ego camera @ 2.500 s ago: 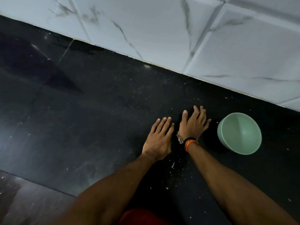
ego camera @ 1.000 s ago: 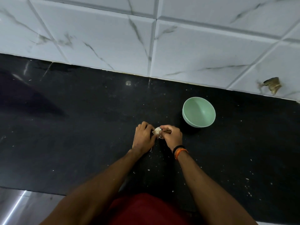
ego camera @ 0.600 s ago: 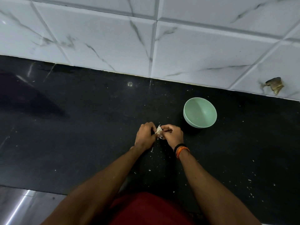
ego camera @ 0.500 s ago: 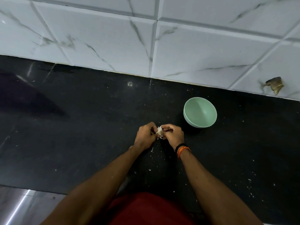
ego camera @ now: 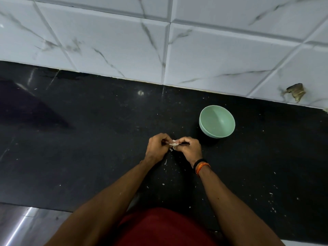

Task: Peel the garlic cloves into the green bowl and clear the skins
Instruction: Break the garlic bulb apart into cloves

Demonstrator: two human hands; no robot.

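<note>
Garlic, a small pale piece with papery skin sticking out, sits between the 2 hands just above the black countertop. Left hand has its fingers curled in, thumb and fingertips pinching the garlic's left side. Right hand is curled the same way and pinches the right side, so both grips are clamped on that 1 piece and the knuckles nearly meet over it. How much skin is off cannot be told at this size.

Green bowl stands upright on the countertop, up and to the right of the right hand, near it but not touching. Its inside looks bare, though shadow covers part of the bottom. Whether any peeled clove lies in it cannot be told.

Skin flakes are scattered on the counter below the hands and further out to the right, small white specks against the black stone.

Wristbands, 1 black and 1 orange, ring the right wrist. White marble-veined wall tiles rise behind the counter, and 1 tile at the far right has a chipped brown hole. Red clothing shows at the bottom edge between the forearms.
</note>
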